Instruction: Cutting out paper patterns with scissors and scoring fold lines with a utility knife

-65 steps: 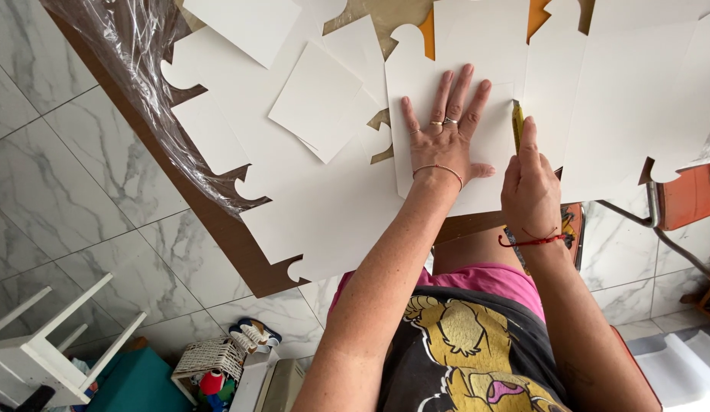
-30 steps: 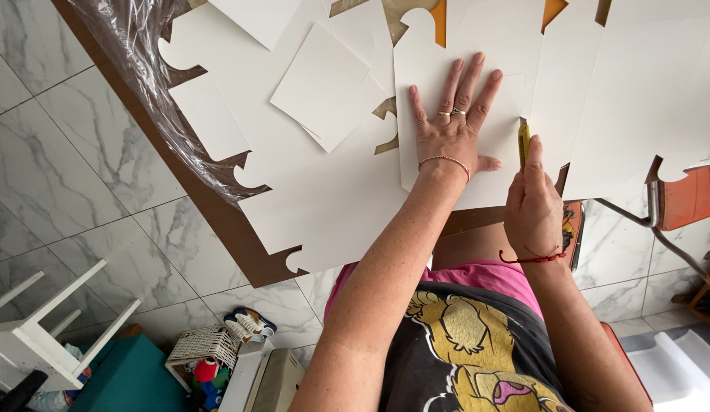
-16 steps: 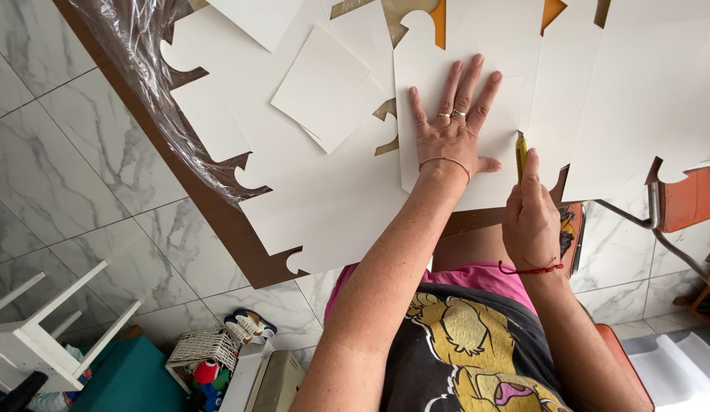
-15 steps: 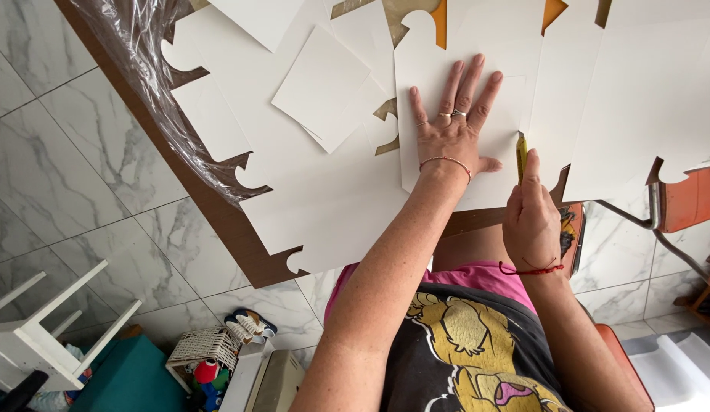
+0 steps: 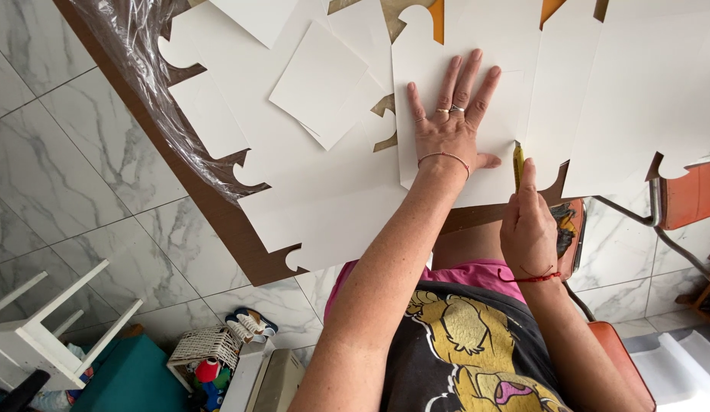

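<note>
Knife (image 5: 517, 163): yellow, slim, held in the right hand (image 5: 529, 229), fingers wrapped round it, index along the top. Tip sits at the near edge of a white card (image 5: 477, 46), just right of the left thumb. Blade itself too small to make out.

Card: white, flat on the tabletop (image 5: 218, 217), long straight sides, rounded notch at the top edge. Left hand (image 5: 450, 130) lies palm down on it, fingers spread, pinning it. Rings on two fingers, thin bracelet at the wrist. Red cord on the right wrist.

Around it: more white cut sheets overlap across the tabletop. A square (image 5: 317, 80) lies tilted to the left of the card, on top of a big sheet (image 5: 317, 221) with round notches cut in its edge. Another sheet (image 5: 645, 99) lies to the right of the card, its near edge past the tabletop edge. Brown tabletop shows in the gaps and along the left rim. Clear plastic film (image 5: 141, 69) is bunched at the left rim, hanging over it.

Below the tabletop: grey marbled floor tiles (image 5: 73, 191). White stool (image 5: 42, 336) lower left, next to a wicker basket (image 5: 202, 351) with coloured spools in it. Orange chair (image 5: 687, 198) at right, well apart from the hands. Person wears a dark shirt with a yellow print over pink.
</note>
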